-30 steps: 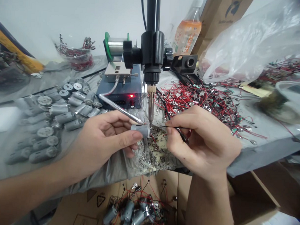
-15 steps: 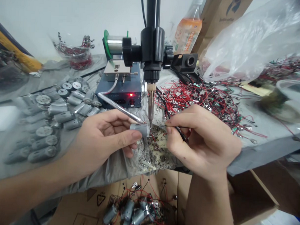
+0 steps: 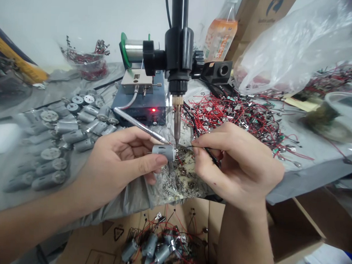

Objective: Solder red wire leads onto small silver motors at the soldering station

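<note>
Between the thumb and fingers of my left hand [image 3: 131, 155] lies a small grey electric motor [image 3: 163, 151] on its side, its terminal end facing right. The tip of an upright soldering iron [image 3: 177, 126] points down at that end; whether they touch I cannot tell. From the left, a metal solder feed tube [image 3: 143, 127] ends just above the motor. My right hand [image 3: 221, 158] pinches a thin black wire [image 3: 189, 146] between thumb and forefinger, its free end pointing left towards the terminals, a small gap away.
Behind stands a blue soldering station [image 3: 142, 113] with a lit red lamp and a solder spool [image 3: 134, 50]. Loose motors [image 3: 74, 136] crowd the left; a heap of red and black wires [image 3: 237, 115] lies right. Below, a cardboard box [image 3: 97, 241] holds wired motors.
The black wire's end has drawn slightly left and up with my right hand. The motor's terminal end now shows more clearly below the iron tip. My left hand keeps its grip.
</note>
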Motion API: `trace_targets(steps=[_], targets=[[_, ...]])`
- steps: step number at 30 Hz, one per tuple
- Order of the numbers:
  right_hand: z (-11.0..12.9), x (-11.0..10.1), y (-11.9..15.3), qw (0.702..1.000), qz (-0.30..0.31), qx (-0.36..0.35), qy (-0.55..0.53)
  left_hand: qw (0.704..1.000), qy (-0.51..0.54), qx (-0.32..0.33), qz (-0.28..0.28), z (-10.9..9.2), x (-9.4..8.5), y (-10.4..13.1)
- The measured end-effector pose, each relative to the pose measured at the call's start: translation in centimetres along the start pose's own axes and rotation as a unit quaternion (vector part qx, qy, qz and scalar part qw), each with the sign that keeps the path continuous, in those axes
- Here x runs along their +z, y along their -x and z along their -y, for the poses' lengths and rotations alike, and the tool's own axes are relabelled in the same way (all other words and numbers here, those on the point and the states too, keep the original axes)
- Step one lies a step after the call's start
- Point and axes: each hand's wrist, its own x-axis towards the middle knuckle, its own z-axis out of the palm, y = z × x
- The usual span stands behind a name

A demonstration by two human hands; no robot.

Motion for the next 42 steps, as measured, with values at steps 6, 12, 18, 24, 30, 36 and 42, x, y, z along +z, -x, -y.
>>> trace_targets(steps=[6,12,18,24,30,36,42], targets=[[-0.11,-0.10,-0.07,1.000,0.002,-0.005,-0.004,0.999,-0.035,-0.011,-0.002,0.34,-0.61,0.10],[-0.06,-0.15,-0.06,1.000,-0.003,0.002,-0.008,0.999,-0.026,-0.030,0.016,0.07,-0.71,0.41],[-0.01,-0.12,-0.04,1.000,-0.001,0.002,-0.002,0.998,-0.033,-0.048,0.013,-0.04,-0.73,0.48],[-0.03,-0.05,-0.02,1.000,0.000,0.006,-0.005,0.999,-0.030,-0.042,0.010,-0.10,-0.60,0.47],[-0.01,-0.05,-0.03,1.000,0.006,-0.001,-0.011,0.999,-0.040,-0.016,-0.004,-0.21,-0.24,0.13],[-0.04,0.07,-0.08,1.000,-0.003,0.009,-0.008,0.999,-0.036,-0.005,-0.008,-0.01,-0.39,0.22],[-0.16,0.09,-0.20,1.000,-0.005,0.007,0.000,1.000,-0.022,0.002,-0.006,0.05,-0.24,0.07]])
